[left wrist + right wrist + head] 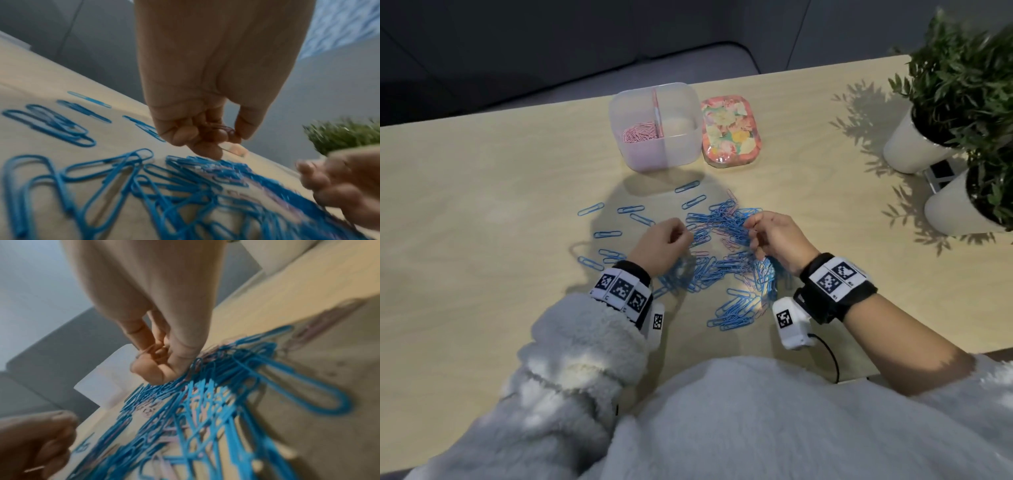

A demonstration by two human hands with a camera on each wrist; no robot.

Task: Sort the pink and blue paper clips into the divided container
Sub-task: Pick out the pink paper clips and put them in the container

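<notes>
Blur hides whether left hand and right hand pinch pink clips.

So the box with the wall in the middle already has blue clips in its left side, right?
Not quite. The clips in the left side of the divided box are pink clips, not blue. The head view shows it. The blue clips are all on the table.

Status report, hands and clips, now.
Both hands, left and right, pinching pink clips. Divided container: pink only. Blue clips piled on table, tangled with pink.
</notes>
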